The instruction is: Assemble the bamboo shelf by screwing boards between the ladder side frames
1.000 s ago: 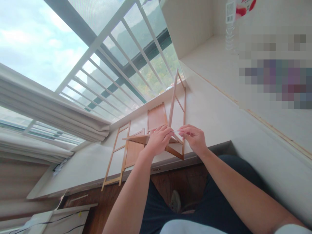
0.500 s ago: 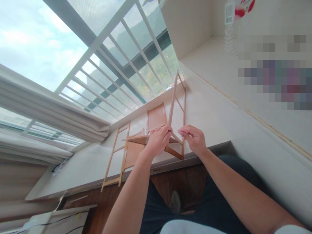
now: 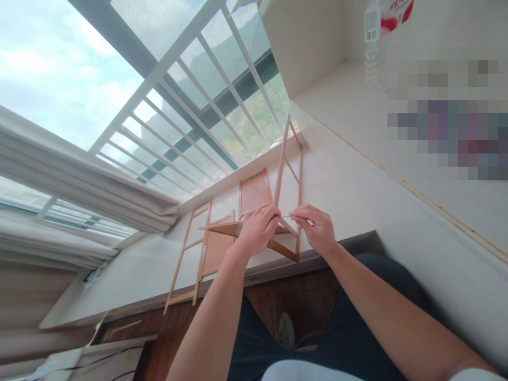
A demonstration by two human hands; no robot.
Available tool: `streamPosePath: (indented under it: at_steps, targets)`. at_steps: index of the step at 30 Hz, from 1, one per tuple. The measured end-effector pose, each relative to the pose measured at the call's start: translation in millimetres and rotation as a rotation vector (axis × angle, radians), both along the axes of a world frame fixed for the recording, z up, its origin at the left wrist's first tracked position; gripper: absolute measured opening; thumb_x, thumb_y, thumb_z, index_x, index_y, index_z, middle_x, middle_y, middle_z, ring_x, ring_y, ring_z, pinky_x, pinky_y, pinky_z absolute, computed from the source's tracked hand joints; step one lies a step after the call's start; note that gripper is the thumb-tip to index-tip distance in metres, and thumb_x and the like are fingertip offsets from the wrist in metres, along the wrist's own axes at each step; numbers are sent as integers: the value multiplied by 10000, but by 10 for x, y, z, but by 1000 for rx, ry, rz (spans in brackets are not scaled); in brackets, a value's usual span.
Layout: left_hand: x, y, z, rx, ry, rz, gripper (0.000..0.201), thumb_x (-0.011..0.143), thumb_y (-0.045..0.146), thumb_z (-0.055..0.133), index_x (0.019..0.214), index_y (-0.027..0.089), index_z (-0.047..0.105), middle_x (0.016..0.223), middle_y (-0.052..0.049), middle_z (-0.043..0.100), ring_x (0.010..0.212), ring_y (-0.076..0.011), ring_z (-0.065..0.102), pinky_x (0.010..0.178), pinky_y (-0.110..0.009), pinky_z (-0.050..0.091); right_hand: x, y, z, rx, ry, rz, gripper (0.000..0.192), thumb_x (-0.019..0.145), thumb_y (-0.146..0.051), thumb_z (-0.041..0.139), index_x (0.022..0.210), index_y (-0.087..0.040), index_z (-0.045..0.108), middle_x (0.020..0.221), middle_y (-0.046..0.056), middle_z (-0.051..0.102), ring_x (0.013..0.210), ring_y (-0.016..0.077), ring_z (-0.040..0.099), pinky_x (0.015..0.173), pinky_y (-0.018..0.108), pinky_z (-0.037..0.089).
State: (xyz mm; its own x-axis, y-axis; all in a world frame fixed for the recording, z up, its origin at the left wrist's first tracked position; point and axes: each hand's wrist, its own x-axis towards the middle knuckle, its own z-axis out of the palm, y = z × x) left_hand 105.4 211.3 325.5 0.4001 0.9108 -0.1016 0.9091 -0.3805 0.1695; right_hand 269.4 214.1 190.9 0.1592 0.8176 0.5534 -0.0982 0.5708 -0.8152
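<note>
My left hand (image 3: 259, 228) is closed over the joint where a thin wooden board (image 3: 223, 228) meets an upright wooden frame (image 3: 282, 164); its fingers cover the joint. Just to the right, my right hand (image 3: 317, 226) pinches a thin metal rod (image 3: 286, 216), like a hex key. The rod points left toward the joint under my left fingers, and its far end is hidden there. A diagonal wooden piece (image 3: 283, 250) of the frame runs below both hands.
On the white window ledge (image 3: 329, 174) lie a wooden panel (image 3: 254, 191), a second panel (image 3: 217, 251) and a ladder-like wooden frame (image 3: 177, 264) overhanging the front edge. A plastic bottle (image 3: 372, 63) stands at upper right. Railings (image 3: 222, 63) and a curtain (image 3: 119, 185) line the window.
Both hands stay almost in place. The fingers of my right hand have shifted very slightly on the metal rod; the frame and boards have not visibly moved.
</note>
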Motion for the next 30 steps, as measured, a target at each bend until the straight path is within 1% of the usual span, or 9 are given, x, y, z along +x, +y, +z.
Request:
streamPosePath:
  at_steps: [5, 8, 12, 15, 18, 24, 30]
  targets:
    - [25, -6, 22, -13, 6, 7, 252, 1045, 359, 341, 1091, 286, 578, 1176, -1, 708, 1194, -226, 596, 1018, -433, 367, 5, 10, 7, -23, 1, -16, 174, 978, -338, 651, 945, -260, 803, 913, 44, 758, 798, 185, 692, 704, 324, 581]
    - [27, -2, 20, -10, 7, 5, 237, 1030, 334, 357, 1119, 287, 571, 1198, -3, 703, 1207, -230, 597, 1026, -436, 373, 9, 15, 4, -23, -4, -13, 183, 983, -340, 642, 955, -259, 803, 931, 47, 760, 825, 188, 697, 730, 329, 592]
    - [20, 1, 14, 0, 5, -2, 233, 1020, 314, 366, 1126, 285, 572, 1193, -4, 702, 1196, -231, 598, 1032, -438, 375, 16, 13, 14, 43, -16, -40, 172, 988, -295, 636, 966, -270, 804, 952, 39, 761, 882, 184, 704, 823, 338, 588]
    - [15, 3, 10, 2, 6, -13, 231, 1023, 320, 361, 1095, 281, 577, 1164, -4, 703, 1163, -230, 601, 1018, -433, 383, 23, 7, 24, 107, -27, -68, 167, 984, -260, 639, 982, -279, 805, 952, 32, 757, 903, 176, 702, 842, 330, 577]
    - [5, 15, -3, 7, 1, -34, 231, 1023, 313, 359, 1074, 274, 581, 1138, -7, 700, 1136, -220, 603, 1001, -412, 398, 23, -2, 33, 109, -49, -69, 152, 978, -285, 650, 997, -272, 801, 943, 40, 748, 891, 181, 694, 820, 335, 573]
    - [-21, 35, -28, 30, 8, -71, 234, 1036, 321, 361, 1035, 270, 589, 1100, -6, 690, 1140, -213, 598, 973, -381, 412, 0, -19, 58, 21, -59, -71, 161, 981, -339, 649, 957, -252, 782, 894, 38, 737, 802, 169, 656, 695, 311, 533]
    - [11, 17, -6, 13, 13, -52, 249, 1037, 323, 347, 1027, 273, 590, 1102, -9, 694, 1140, -214, 602, 974, -390, 408, -15, -23, 57, -46, -51, -68, 199, 978, -387, 654, 899, -249, 774, 839, 35, 731, 775, 173, 649, 669, 310, 507]
